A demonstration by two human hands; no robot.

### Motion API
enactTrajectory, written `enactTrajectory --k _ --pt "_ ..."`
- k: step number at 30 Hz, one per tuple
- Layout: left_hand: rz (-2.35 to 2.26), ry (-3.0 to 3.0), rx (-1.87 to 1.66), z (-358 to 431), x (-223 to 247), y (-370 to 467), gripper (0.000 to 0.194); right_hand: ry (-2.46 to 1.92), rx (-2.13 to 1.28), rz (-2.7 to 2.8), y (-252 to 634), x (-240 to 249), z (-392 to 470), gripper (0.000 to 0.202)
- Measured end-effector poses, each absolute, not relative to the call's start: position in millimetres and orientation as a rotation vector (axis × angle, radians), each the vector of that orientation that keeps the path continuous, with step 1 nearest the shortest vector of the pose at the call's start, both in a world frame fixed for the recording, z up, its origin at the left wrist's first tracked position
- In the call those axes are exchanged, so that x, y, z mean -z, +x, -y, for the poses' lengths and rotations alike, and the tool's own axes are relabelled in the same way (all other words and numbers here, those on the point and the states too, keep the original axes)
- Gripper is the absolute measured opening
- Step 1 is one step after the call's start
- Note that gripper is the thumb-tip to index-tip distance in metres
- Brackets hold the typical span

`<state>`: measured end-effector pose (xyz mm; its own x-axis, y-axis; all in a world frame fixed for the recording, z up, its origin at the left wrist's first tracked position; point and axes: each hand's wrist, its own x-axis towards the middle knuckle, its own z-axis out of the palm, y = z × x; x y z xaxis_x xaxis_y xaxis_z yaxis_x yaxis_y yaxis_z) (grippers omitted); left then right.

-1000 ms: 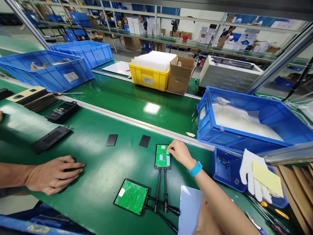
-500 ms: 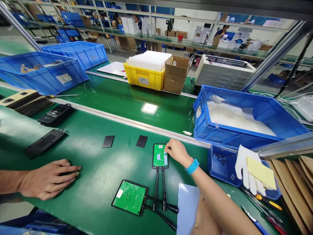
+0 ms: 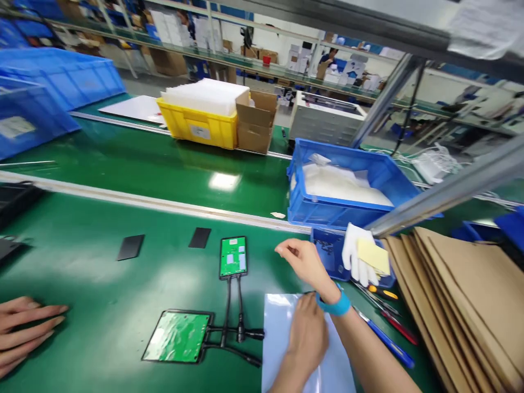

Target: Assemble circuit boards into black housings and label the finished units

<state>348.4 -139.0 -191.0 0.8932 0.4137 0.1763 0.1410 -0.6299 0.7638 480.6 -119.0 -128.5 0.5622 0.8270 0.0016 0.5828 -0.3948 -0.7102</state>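
Note:
My right hand (image 3: 302, 263), with a blue wristband, hovers right of a small green circuit board (image 3: 225, 266) in a black frame. Its thumb and forefinger are pinched together; nothing shows between them. Light-blue pads (image 3: 242, 261) sit on that board, and two black cables run down from it. My left hand (image 3: 308, 326) lies closed on a light-blue sheet (image 3: 273, 322), its fingertips curled and partly hidden near my right wrist. A larger green board (image 3: 176, 335) in a black frame, also cabled, lies to the lower left.
Another person's hand (image 3: 25, 330) rests at the left edge. Two black squares, one a flat pad (image 3: 200, 237), lie farther back. At right are a blue crate (image 3: 327, 210), a small bin (image 3: 327, 262) with white gloves (image 3: 356, 254), a blue-handled tool (image 3: 387, 341) and cardboard sheets (image 3: 462, 284).
The view has swung right. My right hand has come away from the small board to the right, leaving a pad visible at its upper right. My left hand now shows on the blue sheet.

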Motion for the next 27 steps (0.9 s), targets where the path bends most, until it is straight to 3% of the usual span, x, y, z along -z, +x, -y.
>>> enactTrajectory --k 4,6,9,13,21,27 --pt "-0.309 2.191 -0.409 183.3 219.9 374.0 0.052 -2.206 -0.468 0.891 474.9 132.5 228.1 0.031" --pt "-0.301 2.171 -0.416 176.2 226.1 369.2 0.059 -2.306 -0.451 0.822 466.0 148.2 272.8 0.03" --pt "-0.321 2.172 -0.418 167.2 229.7 362.5 0.056 -2.355 -0.405 0.802 450.9 178.8 311.5 0.024" --pt "-0.371 2.21 -0.416 169.8 233.6 363.7 0.05 -2.367 -0.262 0.877 436.6 205.5 312.0 0.035" --pt "-0.299 2.193 -0.43 163.0 240.1 369.0 0.04 -2.525 -0.091 0.994 435.2 198.9 284.0 0.023" --pt "-0.29 2.303 -0.417 151.5 258.6 380.1 0.047 -2.531 -0.16 0.885 446.2 201.5 273.2 0.009"
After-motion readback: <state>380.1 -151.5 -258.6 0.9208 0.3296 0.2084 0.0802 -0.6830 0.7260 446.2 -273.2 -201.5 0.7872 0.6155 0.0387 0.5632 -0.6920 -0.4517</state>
